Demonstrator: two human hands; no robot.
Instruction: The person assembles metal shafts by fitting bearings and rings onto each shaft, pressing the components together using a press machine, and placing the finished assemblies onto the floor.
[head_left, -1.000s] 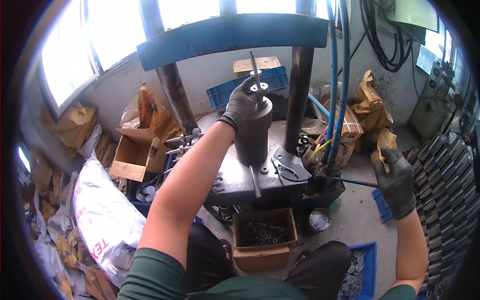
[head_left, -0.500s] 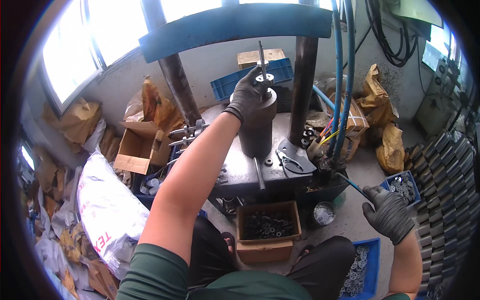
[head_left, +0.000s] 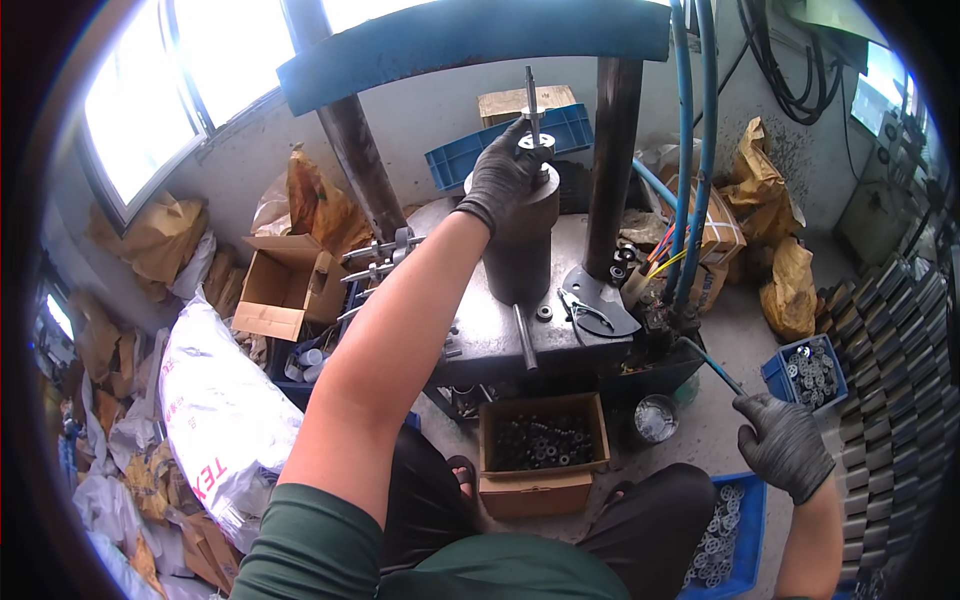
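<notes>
My left hand [head_left: 507,172], in a dark glove, is closed round a metal shaft [head_left: 532,92] that stands upright above a thick dark cylinder [head_left: 520,250]. A pale ring-shaped disc [head_left: 537,143] surrounds the shaft beside my fingers. The fingers partly hide the shaft's lower part. The cylinder stands on the press's metal table [head_left: 465,300]. Lower on the right, my gloved right hand [head_left: 787,447] grips the end of a thin lever with a teal handle [head_left: 722,374], which slopes up toward the press base.
Pliers [head_left: 588,312] lie on a plate beside the right press column [head_left: 613,165]. Below the table sits a cardboard box [head_left: 542,493] of small dark parts. Blue bins [head_left: 745,575] of metal discs, a small bucket [head_left: 656,418] and a white sack [head_left: 225,420] surround me.
The view has shifted slightly. My right hand has dropped a little, still on the lever. My left hand stays at the shaft, which appears slightly higher.
</notes>
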